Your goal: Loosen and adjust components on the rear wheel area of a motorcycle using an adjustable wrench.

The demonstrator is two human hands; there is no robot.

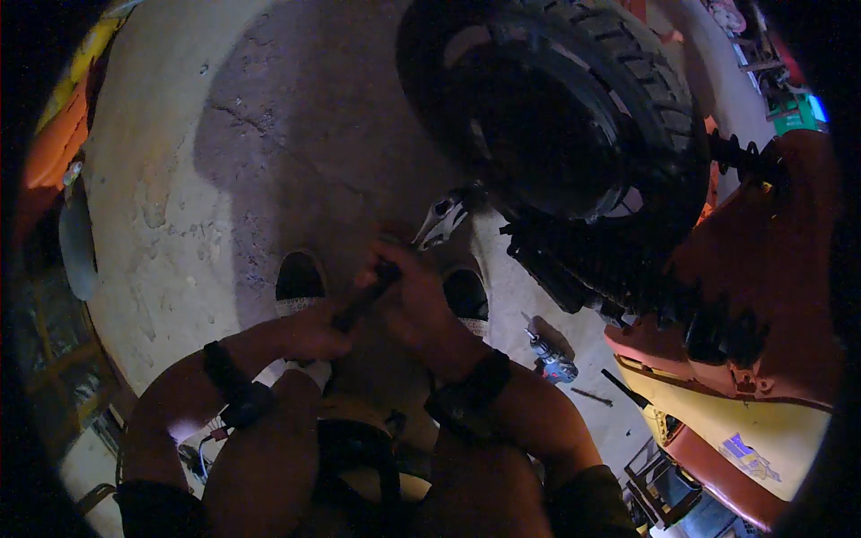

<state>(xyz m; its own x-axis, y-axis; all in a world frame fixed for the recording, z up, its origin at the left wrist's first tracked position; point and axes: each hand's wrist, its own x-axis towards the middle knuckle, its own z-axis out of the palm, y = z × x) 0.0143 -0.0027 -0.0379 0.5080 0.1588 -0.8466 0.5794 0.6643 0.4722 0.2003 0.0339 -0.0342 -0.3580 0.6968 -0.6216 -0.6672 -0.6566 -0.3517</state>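
Note:
My left hand [318, 327] is closed around the lower end of a dark bar-like tool [359, 305]. Higher up and to the right, my right hand [408, 291] has its fingers wrapped round the same dark tool. Just beyond my right hand, a silver metal piece [435, 230] points toward the lower edge of a black wheel with a knobbly tyre [650, 108]; whether it joins the dark tool or touches the wheel, I cannot tell. My shoes [299, 278] stand on the concrete floor [152, 197] either side of my hands.
Black shock absorbers [722, 332] and orange bodywork [753, 242] with a yellow panel [735, 430] occupy the right. A cordless drill [552, 363] and a thin dark rod [592, 397] lie below the wheel. Orange and yellow objects [58, 157] line the left edge.

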